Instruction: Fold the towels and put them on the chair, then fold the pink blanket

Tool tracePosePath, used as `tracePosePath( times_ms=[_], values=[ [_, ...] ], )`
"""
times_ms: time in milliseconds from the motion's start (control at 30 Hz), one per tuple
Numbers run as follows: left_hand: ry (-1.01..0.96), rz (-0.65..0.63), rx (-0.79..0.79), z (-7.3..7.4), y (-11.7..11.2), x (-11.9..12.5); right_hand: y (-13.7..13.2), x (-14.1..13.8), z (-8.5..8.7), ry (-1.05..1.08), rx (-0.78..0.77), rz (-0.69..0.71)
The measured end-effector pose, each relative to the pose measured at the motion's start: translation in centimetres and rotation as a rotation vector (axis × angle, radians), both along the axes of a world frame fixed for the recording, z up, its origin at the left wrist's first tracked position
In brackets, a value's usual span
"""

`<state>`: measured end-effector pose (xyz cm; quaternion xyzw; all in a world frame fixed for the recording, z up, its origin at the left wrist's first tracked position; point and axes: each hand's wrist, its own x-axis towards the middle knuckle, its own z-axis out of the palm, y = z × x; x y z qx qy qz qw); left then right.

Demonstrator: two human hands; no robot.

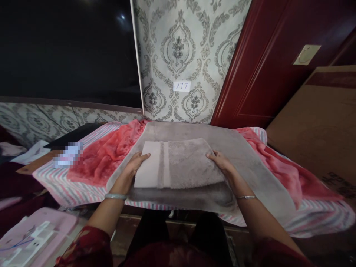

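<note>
A brown wooden counter (37,163) stands against a wall of pale wallpaper with grey damask medallions (178,44), covered by a pink, white and grey striped cloth (55,189). On the cloth lies a rumpled coral-red plush blanket (102,159), showing at both sides of a broad, smooth grey mat (189,130) with rounded corners. A large black television screen (66,48) hangs at the left, a dark red panelled door (264,70) stands at the right, and a brown cardboard box (314,126) leans in front of the door. Below left, a white power strip (36,241) rests on a pink plastic surface (62,220). A small white paper label (181,86) on the wallpaper reads "277" in blue handwriting; the dark print on the box is too oblique to read, and a rectangular item (68,155) at the left is pixelated. Between the hands, above the middle of the mat, is a folded grey plush towel (191,163) with a smooth pale border on its left. The left hand (136,165) pinches its left edge, thumb on top; the right hand (221,161) pinches its right edge likewise. Whether the towel's underside touches the mat cannot be told.
</note>
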<state>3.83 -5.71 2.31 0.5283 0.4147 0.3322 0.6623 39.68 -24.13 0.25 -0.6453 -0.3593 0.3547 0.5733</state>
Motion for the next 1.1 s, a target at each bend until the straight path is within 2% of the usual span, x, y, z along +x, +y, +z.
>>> tracePosePath(
  times_ms=[200,233,300,367,433,533,633,767,833,933,1033,1100],
  values=[
    [-0.231,0.112,0.1,2.3,-4.4,-0.4,2.6,3.0,5.2,-0.136,0.076,0.175],
    [-0.268,0.132,0.094,2.3,-5.3,-0.3,3.3,3.5,5.8,-0.176,0.1,0.184],
    [-0.311,0.168,0.023,1.6,-7.2,0.0,4.9,4.2,6.2,-0.322,0.096,0.111],
    [-0.299,0.158,-0.113,0.0,-8.9,0.4,6.4,4.4,5.6,-0.48,0.029,-0.037],
    [-0.261,0.123,-0.229,-1.7,-10.2,0.7,7.2,4.0,4.1,-0.566,-0.05,-0.155],
    [-0.232,0.104,-0.282,-3.4,-11.0,0.9,7.0,2.7,1.5,-0.585,-0.087,-0.233],
    [-0.226,0.119,-0.308,-3.6,-11.2,0.9,4.9,1.4,-0.4,-0.627,-0.056,-0.347],
    [-0.237,0.128,-0.368,-2.9,-11.8,1.2,-0.5,-1.0,-2.6,-0.567,0.018,-0.486],
    [-0.234,0.138,-0.388,-2.7,-12.1,1.4,-3.5,-3.0,-3.9,-0.38,0.023,-0.405],
    [-0.249,0.175,-0.393,-2.1,-12.5,2.0,-7.2,-6.7,-5.3,0.024,-0.1,-0.077],
    [-0.313,0.208,-0.369,-1.0,-12.8,2.6,-8.9,-10.1,-5.4,0.328,-0.21,0.175],
    [-0.341,0.215,-0.363,-0.3,-13.4,3.0,-8.9,-11.8,-4.9,0.501,-0.181,0.259]
  ],
)
